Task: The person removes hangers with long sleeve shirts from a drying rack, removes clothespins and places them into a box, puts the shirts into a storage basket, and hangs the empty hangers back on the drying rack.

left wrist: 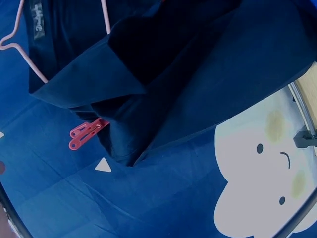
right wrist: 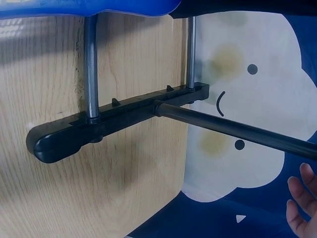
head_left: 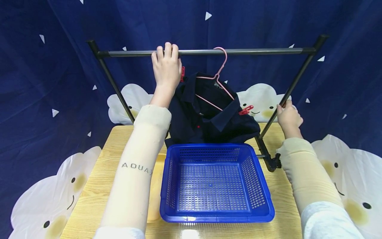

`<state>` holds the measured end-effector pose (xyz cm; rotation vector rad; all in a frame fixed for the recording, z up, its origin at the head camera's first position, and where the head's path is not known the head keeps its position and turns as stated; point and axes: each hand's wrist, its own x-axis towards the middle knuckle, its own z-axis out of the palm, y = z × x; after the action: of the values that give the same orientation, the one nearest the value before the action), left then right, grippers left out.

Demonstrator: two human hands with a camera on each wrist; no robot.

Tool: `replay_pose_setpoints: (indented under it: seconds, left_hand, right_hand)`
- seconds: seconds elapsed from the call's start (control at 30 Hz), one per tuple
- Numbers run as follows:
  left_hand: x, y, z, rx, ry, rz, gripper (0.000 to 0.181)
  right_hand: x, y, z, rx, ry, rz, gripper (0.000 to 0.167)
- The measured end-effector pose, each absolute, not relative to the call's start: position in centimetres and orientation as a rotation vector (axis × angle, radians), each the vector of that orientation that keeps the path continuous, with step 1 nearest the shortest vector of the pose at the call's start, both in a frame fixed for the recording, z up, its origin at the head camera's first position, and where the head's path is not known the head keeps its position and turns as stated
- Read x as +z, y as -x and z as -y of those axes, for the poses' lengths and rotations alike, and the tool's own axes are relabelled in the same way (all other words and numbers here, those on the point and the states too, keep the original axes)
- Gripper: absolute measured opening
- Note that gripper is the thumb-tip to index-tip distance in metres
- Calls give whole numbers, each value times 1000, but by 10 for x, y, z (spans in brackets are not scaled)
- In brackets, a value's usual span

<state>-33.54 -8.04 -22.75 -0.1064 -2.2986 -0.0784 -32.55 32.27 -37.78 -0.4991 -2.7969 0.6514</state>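
In the head view, my left hand [head_left: 167, 68] grips the dark top rail [head_left: 253, 51] of a rack, fingers over it. The left wrist view shows parts of that hand [left wrist: 5, 225] on both sides of the rail. My right hand [head_left: 290, 119] pinches the rack's right post [head_left: 299, 73] with thumb and forefinger; in the right wrist view its other fingers [right wrist: 299, 196] are loosely bent below the post. A navy collared shirt [head_left: 186, 116] hangs on a pink hanger [head_left: 221, 68] between the hands, with red clips [head_left: 246, 110] at its shoulders.
A blue mesh basket [head_left: 215, 219] stands on the wooden table [head_left: 98, 199] in front of the shirt. A yellowish tray [head_left: 156, 196] lies partly under it. The rack's black foot [right wrist: 54, 141] rests on the table. Behind hangs a blue curtain [head_left: 253, 23].
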Motion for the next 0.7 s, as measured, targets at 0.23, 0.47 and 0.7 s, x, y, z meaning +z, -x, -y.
replay_pose_setpoints:
  seconds: [0.23, 0.47, 0.7]
  left_hand:
    - [-244, 333, 90, -63, 151, 2257, 46]
    - [-284, 336, 124, -93, 225, 1986, 34]
    - [-327, 332, 170, -71, 118, 1953, 27]
  right_hand:
    - [-380, 326, -325, 649, 494, 2792, 49]
    - [-383, 327, -325, 660, 497, 2785, 49]
    - [-384, 329, -325, 654, 497, 2787, 51]
